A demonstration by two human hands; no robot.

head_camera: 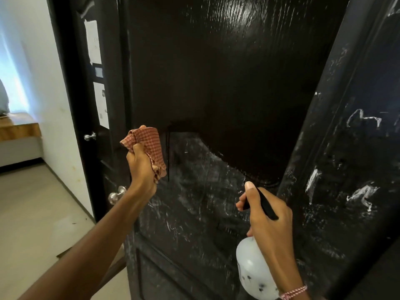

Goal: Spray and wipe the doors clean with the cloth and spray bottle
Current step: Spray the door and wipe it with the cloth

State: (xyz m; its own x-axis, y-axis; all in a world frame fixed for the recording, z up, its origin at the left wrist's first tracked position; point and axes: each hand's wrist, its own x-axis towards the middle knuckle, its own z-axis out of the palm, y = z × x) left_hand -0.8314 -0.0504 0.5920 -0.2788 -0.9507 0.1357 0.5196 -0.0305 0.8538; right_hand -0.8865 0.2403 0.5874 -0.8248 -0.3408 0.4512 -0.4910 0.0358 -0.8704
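Head view: left hand point(141, 167) grips cloth point(149, 146); right hand point(268, 215) holds spray bottle point(251, 271).

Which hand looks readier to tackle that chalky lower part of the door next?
Probably the right hand: it grips the bottle, aimed at the chalky patch on the door, which looks unsprayed. The left hand holds the cloth bunched near the patch's top edge, ready to wipe after.
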